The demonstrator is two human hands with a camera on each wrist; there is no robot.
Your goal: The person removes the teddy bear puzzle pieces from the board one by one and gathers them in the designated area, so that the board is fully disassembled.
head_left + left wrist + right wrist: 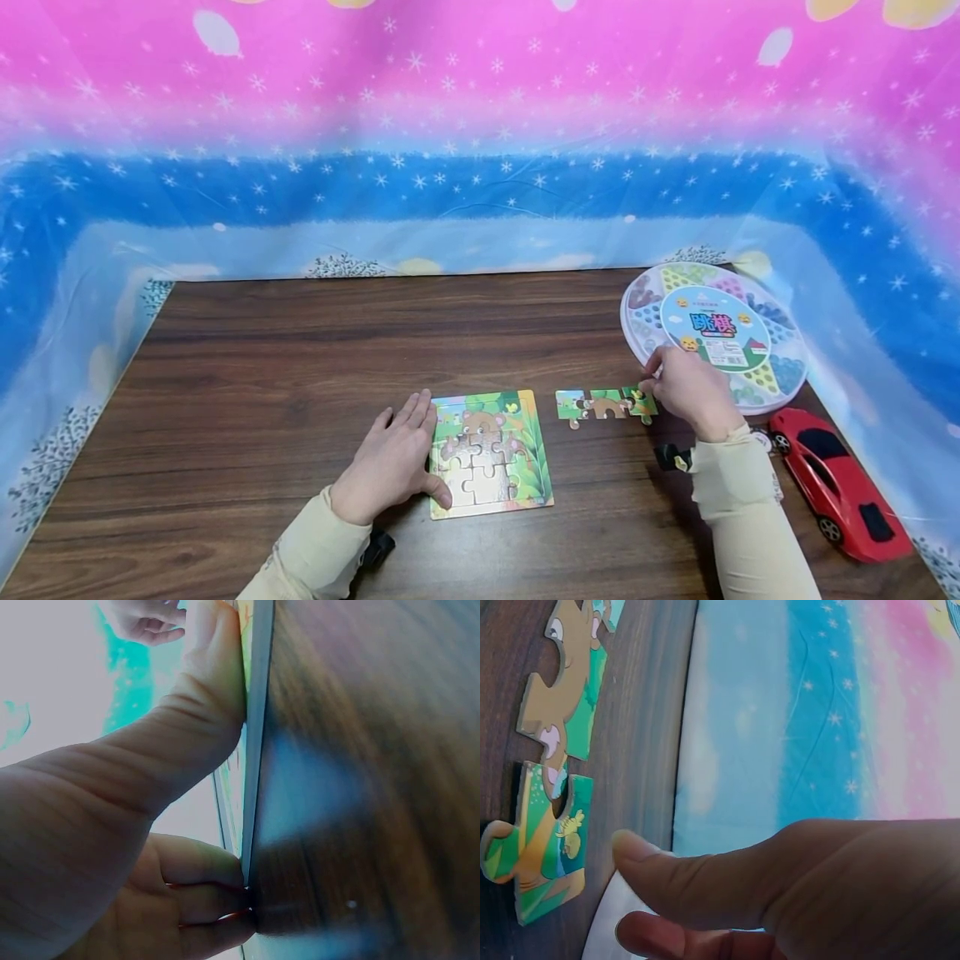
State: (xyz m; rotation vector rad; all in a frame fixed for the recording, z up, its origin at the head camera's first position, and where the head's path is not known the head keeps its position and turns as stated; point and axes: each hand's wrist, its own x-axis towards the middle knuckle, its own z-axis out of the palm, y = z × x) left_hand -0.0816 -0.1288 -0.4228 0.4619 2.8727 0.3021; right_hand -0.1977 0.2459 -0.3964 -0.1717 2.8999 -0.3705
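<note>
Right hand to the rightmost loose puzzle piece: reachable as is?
Likely yes: the right hand is close beside the rightmost loose puzzle piece, and nothing in the right wrist view appears to stand between them.

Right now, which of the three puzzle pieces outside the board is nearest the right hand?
The rightmost piece, green with yellow; the brown middle piece and left piece lie farther off.

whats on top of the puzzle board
Interlocking pieces showing a brown cartoon animal sit on the puzzle board, and the left hand overlaps its left edge. What the hand covers, and the surface beneath the pieces, cannot be seen.
</note>
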